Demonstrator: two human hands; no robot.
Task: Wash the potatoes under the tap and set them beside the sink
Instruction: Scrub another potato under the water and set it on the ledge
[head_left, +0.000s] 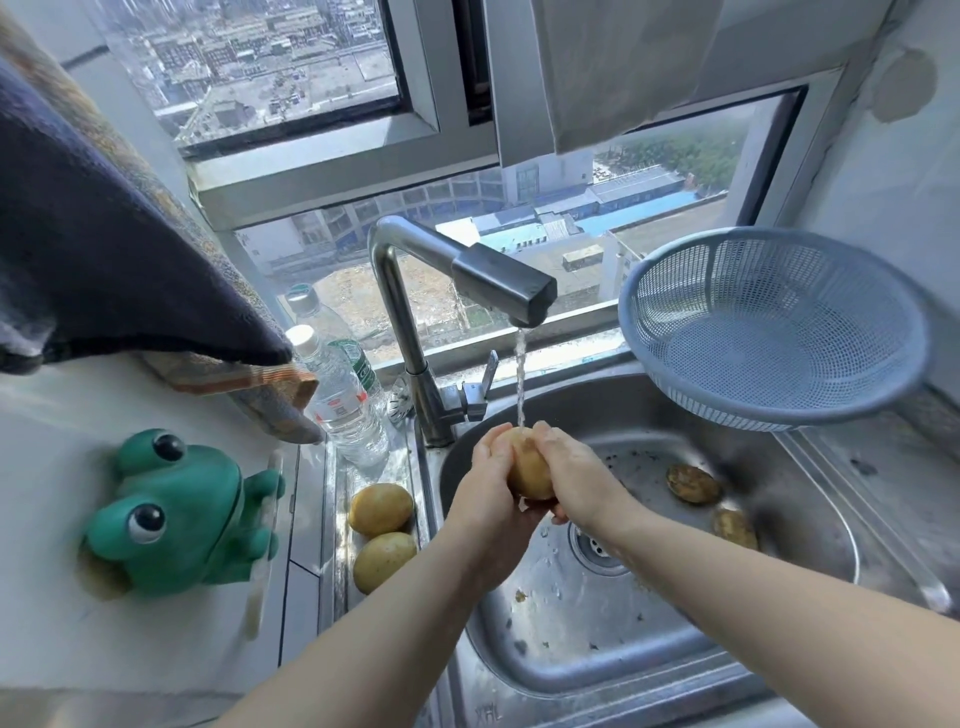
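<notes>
Water runs in a thin stream from the steel tap (498, 291) onto a yellow potato (527, 467) held over the sink (649, 670). My left hand (485, 480) cups the potato from the left. From the right, my right hand (574, 467) wraps its fingers over it. Two clean-looking potatoes (382, 506) (384, 561) lie on the steel ledge left of the sink. Two dirty, darker potatoes (693, 483) (735, 527) sit in the basin on the right side.
A blue plastic colander (779, 332) leans on the sink's back right corner. Two water bottles (343, 395) stand left of the tap. A green frog figure (176, 514) sits on the white counter at left, under a hanging dark towel (114, 249).
</notes>
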